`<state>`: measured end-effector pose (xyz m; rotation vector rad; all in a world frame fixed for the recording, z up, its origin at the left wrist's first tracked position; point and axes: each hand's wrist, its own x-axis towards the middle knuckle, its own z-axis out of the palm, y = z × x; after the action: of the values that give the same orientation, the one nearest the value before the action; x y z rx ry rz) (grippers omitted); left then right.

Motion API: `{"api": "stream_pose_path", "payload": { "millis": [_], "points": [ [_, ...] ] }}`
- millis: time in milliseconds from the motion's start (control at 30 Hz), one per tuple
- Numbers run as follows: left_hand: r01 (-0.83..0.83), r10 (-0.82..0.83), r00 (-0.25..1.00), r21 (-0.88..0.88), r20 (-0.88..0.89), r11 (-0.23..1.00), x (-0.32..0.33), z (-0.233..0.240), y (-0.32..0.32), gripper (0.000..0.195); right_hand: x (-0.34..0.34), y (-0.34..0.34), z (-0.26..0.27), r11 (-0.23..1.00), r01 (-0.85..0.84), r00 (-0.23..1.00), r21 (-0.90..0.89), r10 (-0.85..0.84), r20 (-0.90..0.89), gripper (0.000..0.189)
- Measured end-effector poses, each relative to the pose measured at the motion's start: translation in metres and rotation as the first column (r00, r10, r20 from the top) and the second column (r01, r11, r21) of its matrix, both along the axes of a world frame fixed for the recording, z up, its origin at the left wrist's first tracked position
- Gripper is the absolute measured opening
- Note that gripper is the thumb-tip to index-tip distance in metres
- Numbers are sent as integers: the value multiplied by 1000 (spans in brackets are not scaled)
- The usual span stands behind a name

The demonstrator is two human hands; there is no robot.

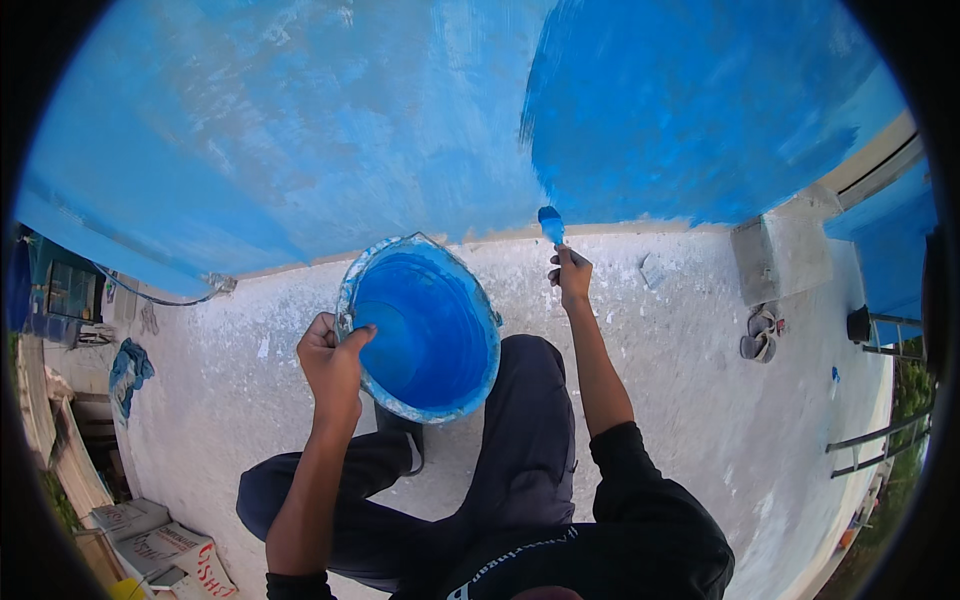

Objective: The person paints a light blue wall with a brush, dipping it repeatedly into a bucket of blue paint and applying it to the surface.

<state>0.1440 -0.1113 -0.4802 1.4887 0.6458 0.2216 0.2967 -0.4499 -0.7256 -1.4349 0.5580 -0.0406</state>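
My left hand grips the near-left rim of a paint-crusted bucket, thumb inside and fingers outside. Blue paint coats its inner wall, and the bucket tilts so that its mouth faces me. In my right hand is a paintbrush, held by the handle with its blue-soaked bristles pointing at the foot of the wall. The brush tip is close to the wall's lower edge; I cannot tell whether it touches. A darker, fresh-looking blue area covers the wall's right part, while paler, patchy blue spreads over the left.
The concrete floor is speckled with paint. A concrete step juts out at right, with a pair of sandals below it. A crumpled cloth lies at left, cardboard boxes at lower left. A metal ladder shows at far right.
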Motion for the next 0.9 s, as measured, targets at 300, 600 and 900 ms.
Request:
{"api": "stream_pose_path", "payload": {
  "millis": [300, 600, 900],
  "points": [
    [129, -136, 989, 117, 56, 985, -1, -23, 2, 20, -121, 37, 159, 867, -497, 865, -30, 498, 58, 29],
    [322, -359, 932, 334, 53, 886, -12, -29, -13, 17, -153, 125, 128, 481, -580, 705, -658, 701, -109, 18],
    [377, -458, 889, 536, 21, 756, -23, -24, -23, 16, -162, 142, 137, 594, -713, 677, -372, 722, -142, 16]
  ]
}}
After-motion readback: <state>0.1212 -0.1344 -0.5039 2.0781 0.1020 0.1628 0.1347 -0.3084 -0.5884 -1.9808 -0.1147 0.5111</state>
